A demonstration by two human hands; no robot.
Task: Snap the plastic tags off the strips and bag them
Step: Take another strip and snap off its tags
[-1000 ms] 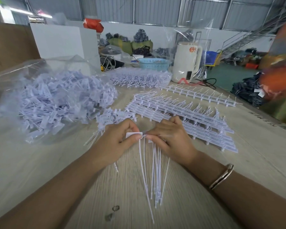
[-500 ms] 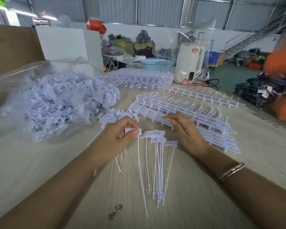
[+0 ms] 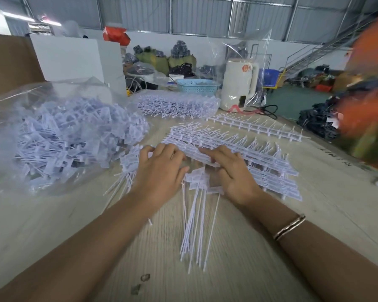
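Nearest, a loose bunch of snapped tags [image 3: 196, 216] is lying on the worktop [image 3: 238, 269], tails pointing toward the camera, heads lying between the two wrists. Just beyond, the left hand [image 3: 159, 168] and right hand [image 3: 229, 171] are reaching onto the near edge of the stacked strips [image 3: 238, 153]; whether either grip is closing on a strip, I cannot tell. Left of them, the clear bag [image 3: 52, 136] is sitting heaped with tags. Farther back, a white kettle [image 3: 238, 86] is standing.
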